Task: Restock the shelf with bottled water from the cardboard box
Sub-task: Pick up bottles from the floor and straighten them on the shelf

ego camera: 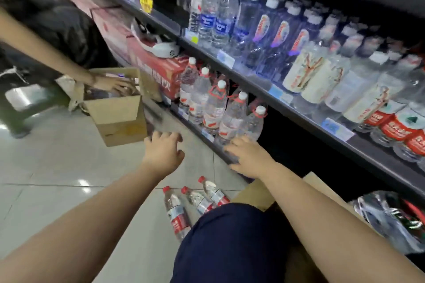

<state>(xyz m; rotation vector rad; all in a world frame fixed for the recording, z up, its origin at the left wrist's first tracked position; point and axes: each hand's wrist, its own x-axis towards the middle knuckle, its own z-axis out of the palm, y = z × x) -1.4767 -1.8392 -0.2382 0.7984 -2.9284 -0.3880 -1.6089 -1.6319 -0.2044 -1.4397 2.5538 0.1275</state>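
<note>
our right hand (pixel 249 158) open, fingers spread, touching base of white-capped bottle (pixel 253 125) at bottom shelf (pixel 207 139) edge. our left hand (pixel 163 151) open, empty, beside shelf. three red-capped bottles (pixel 197 200) on floor below shelf; cardboard box (pixel 259 195) under right forearm.

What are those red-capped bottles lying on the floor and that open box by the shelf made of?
The bottles on the floor look like clear, glossy plastic: see-through walls, red caps, paper-like labels. The open box looks like matte brown cardboard, with creased flaps. The floor seems glazed tile, with reflections and grout lines.
</note>
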